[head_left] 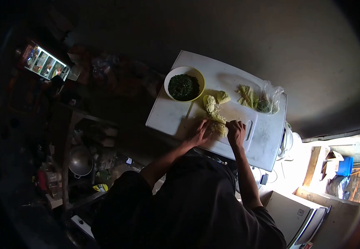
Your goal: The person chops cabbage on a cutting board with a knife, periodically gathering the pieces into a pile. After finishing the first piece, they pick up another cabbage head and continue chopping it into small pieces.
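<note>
My right hand [236, 132] is closed round the handle of a knife [219, 121], its blade pointing left across finely chopped cabbage [220, 130]. At the blade's far end, the fingers of my left hand [198, 133] are bent and pressed against the tip. A white cutting board [234, 144] with a handle slot lies beneath the cabbage. Just beyond the blade sit larger cabbage pieces, a pale one [209, 101] and a greener one [223, 97]. A bowl [201, 89] of dark chopped greens [183, 87] stands at the upper left.
The white tabletop [163, 114] carries loose leaves [246, 94] and a clear plastic bag [274, 96] with something green inside. To the left, a metal pot [81, 161] rests on a dark shelf. A white appliance [289, 216] stands lower right, with a blue container [345, 166] farther off.
</note>
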